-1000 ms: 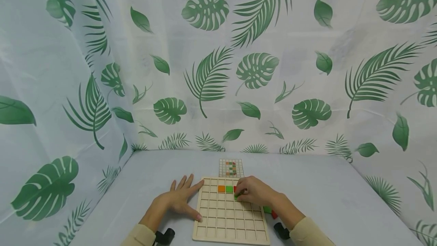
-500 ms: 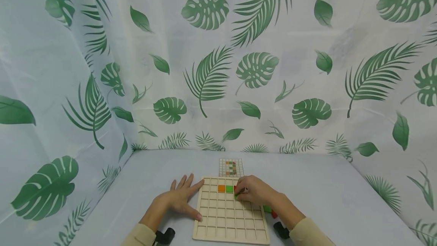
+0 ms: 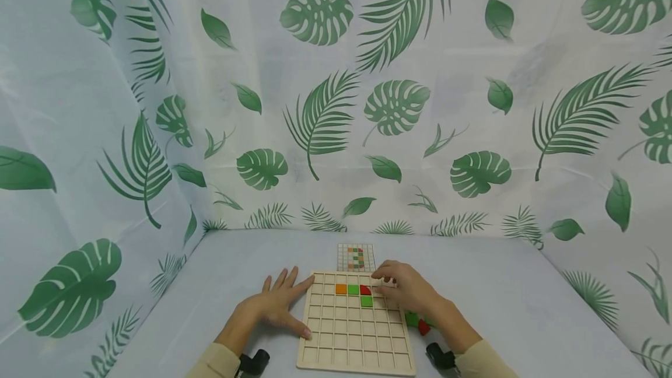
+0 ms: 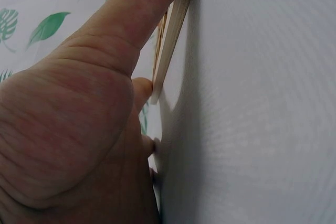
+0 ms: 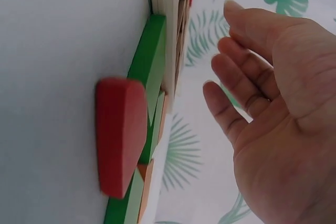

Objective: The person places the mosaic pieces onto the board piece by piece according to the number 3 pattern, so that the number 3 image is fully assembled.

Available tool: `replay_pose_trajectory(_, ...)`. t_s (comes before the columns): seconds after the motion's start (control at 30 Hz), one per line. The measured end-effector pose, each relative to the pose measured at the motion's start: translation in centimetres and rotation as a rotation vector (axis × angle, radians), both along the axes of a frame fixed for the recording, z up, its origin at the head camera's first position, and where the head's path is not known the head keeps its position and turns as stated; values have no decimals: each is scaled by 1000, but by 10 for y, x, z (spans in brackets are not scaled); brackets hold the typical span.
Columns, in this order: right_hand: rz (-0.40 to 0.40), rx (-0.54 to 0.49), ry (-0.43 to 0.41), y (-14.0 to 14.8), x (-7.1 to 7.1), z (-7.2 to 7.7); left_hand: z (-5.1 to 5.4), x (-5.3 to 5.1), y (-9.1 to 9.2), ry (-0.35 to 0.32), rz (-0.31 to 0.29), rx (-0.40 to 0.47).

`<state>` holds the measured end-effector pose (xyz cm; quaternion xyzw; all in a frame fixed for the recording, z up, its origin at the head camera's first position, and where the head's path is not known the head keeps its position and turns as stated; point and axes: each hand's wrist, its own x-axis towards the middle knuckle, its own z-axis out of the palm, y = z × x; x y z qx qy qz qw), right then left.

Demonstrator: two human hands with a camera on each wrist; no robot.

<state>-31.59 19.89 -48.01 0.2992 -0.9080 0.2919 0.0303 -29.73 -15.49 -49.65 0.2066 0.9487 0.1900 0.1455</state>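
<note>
A wooden grid board [image 3: 341, 326] lies on the table. In its upper rows sit an orange tile [image 3: 341, 289], a green tile [image 3: 353, 289], a red tile with a rounded corner [image 3: 365, 290] and, beneath the red one, another green tile [image 3: 366, 301]. My left hand [image 3: 275, 302] rests at the board's left edge, fingers spread, thumb and index finger touching the edge. Above the board's upper right hovers my right hand [image 3: 406, 287]; in the right wrist view its fingers are loosely bent with nothing between them.
Loose pieces lie right of the board: a red block [image 5: 121, 135], green blocks [image 5: 149, 61] and some orange ones partly hidden. Behind the board is a small pattern card [image 3: 356, 257] with a coloured grid. A leaf-print curtain [image 3: 336, 104] stands behind the table.
My right hand has let go of the green tile, which now lies in its cell under the red tile. The hand has lifted and moved right. My left hand has stayed put.
</note>
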Motion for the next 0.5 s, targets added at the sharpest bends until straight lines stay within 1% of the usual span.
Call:
replay_pose_trajectory(0.17,-26,-6,0,7,0,-1,-1,0,-1,5,-1,0)
replay_pose_trajectory(0.37,-51,-7,-9,19,0,-4,-2,-2,-1,-15,2,1)
replay_pose_trajectory(0.5,-74,-20,-27,28,0,-5,-2,-1,-1,-15,5,-1)
